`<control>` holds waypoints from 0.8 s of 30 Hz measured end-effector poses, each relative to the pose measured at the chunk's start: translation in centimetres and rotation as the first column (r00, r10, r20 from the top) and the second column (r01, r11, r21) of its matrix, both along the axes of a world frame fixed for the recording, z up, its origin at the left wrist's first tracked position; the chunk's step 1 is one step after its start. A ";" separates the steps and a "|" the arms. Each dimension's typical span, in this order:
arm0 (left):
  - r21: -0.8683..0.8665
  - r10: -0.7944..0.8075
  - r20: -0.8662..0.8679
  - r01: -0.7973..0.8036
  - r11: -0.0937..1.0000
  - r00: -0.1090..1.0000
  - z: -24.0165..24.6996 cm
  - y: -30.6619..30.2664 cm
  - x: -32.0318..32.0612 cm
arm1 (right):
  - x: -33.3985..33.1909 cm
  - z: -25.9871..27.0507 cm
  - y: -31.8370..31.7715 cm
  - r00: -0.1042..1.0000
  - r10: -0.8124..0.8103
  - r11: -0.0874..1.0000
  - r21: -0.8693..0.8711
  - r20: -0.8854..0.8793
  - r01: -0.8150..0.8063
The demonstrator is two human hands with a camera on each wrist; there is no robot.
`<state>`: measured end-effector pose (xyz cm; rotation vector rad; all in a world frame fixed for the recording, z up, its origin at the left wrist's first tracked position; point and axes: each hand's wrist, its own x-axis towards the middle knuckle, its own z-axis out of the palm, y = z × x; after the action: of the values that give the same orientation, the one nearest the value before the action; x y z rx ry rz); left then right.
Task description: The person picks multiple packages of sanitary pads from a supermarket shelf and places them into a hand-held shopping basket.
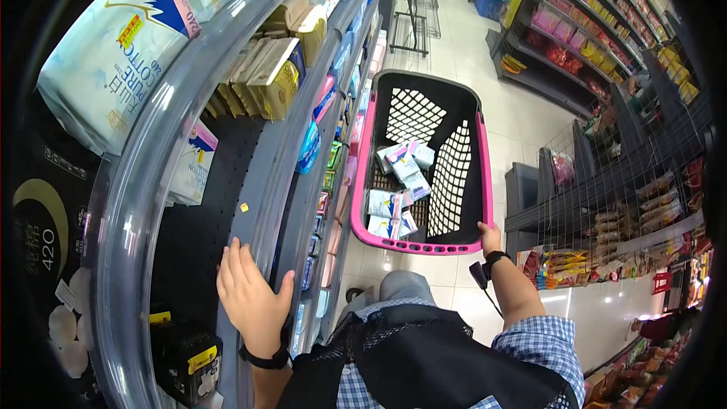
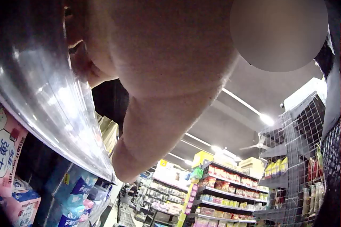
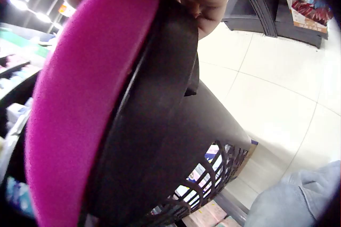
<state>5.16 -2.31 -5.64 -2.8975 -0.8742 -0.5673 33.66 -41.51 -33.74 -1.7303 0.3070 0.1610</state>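
My right hand grips the near right corner of a black shopping basket's pink rim. In the right wrist view the fingers curl over that rim. Several white, blue and pink packs lie inside the basket, toward its near left part. My left hand is stretched out, fingers straight, over the front edge of a dark shelf. It holds nothing; a small yellow tag lies just beyond its fingertips. A white sanitary pad pack stands farther back on this shelf.
Brown-and-yellow packs fill the shelf's far part; a black pack sits at its near end. A big Pure Cotton pack is on the upper shelf, behind a clear plastic edge strip. Wire racks flank the aisle's right side.
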 end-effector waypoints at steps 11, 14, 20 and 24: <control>0.000 -0.022 0.016 0.022 1.000 1.000 -0.1 0.0 -0.2 | -0.2 0.5 0.2 1.000 0.011 1.000 -0.011 -0.015 -0.011; -0.012 -0.015 0.011 0.015 1.000 1.000 0.0 0.0 -0.2 | -0.4 1.4 0.6 0.999 -0.007 1.000 -0.020 -0.046 0.006; -0.023 -0.012 0.039 0.013 1.000 0.999 -0.1 0.1 -0.1 | 0.1 0.3 -0.5 0.999 0.030 0.997 -0.068 0.010 -0.029; -0.036 -0.007 0.033 0.008 0.999 0.999 0.1 0.1 -0.1 | 0.1 -0.2 -0.3 0.999 0.021 0.997 -0.070 0.046 -0.017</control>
<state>5.09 -2.20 -5.54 -2.9331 -0.8879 -0.6070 33.74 -41.77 -33.94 -1.8036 0.2645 0.1247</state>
